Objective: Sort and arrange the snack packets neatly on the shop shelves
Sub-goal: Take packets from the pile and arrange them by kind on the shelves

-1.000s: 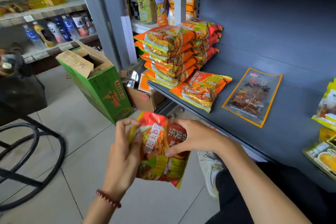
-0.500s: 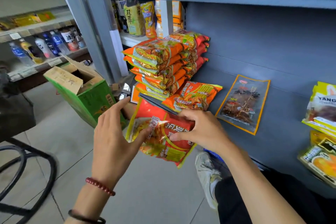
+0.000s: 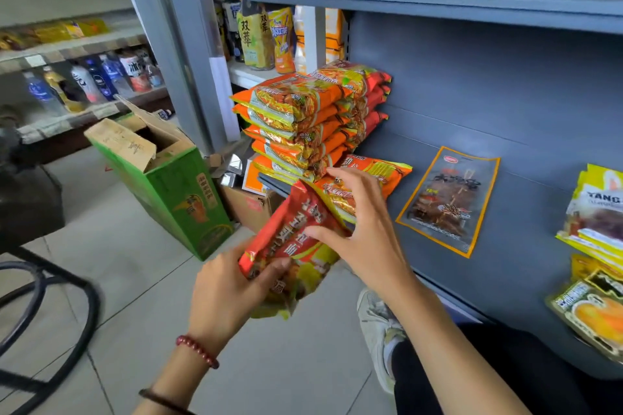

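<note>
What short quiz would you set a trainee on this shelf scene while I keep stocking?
1. True or false: the green carton is sealed shut.
2. Relative to the orange stack, where does the dark orange-bordered packet lie? A) on top of it B) flat on the shelf, to its right C) tucked underneath it
3. Fill in: the left hand grips the lower end of the ___ packet.

Key: 1 false, its flaps stand open; 2 B; 3 red, the red packet.
</note>
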